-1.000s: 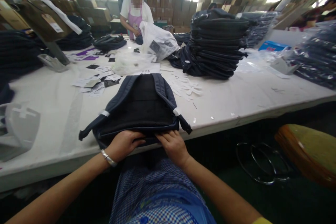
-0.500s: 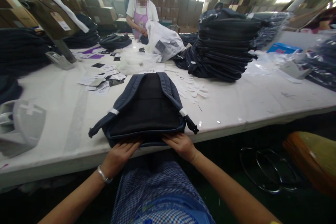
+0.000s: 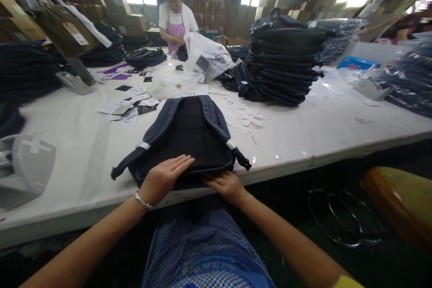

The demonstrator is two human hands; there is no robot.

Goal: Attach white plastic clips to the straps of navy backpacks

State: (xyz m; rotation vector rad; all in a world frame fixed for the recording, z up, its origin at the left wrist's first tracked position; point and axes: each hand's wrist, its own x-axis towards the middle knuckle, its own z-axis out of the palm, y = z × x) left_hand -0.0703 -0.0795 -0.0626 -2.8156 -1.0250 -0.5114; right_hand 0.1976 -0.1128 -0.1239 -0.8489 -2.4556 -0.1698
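A dark navy backpack [image 3: 189, 135] lies back-panel up at the near edge of the white table [image 3: 67, 144], straps spread to both sides. My left hand [image 3: 165, 176] rests flat on its lower back panel, fingers stretched out and together. My right hand [image 3: 225, 185] grips the bag's bottom edge, fingers curled under the rim.
A tall stack of dark backpacks [image 3: 283, 58] stands at the back right. Paper tags [image 3: 128, 108] and a clear plastic bag [image 3: 205, 56] lie beyond my bag. A person in a pink apron [image 3: 175, 20] works at the far side. A wooden stool [image 3: 401, 198] is at my right.
My left hand has lifted from the bag's bottom edge and now lies flat on top of the back panel. My right hand stays at the bottom edge.
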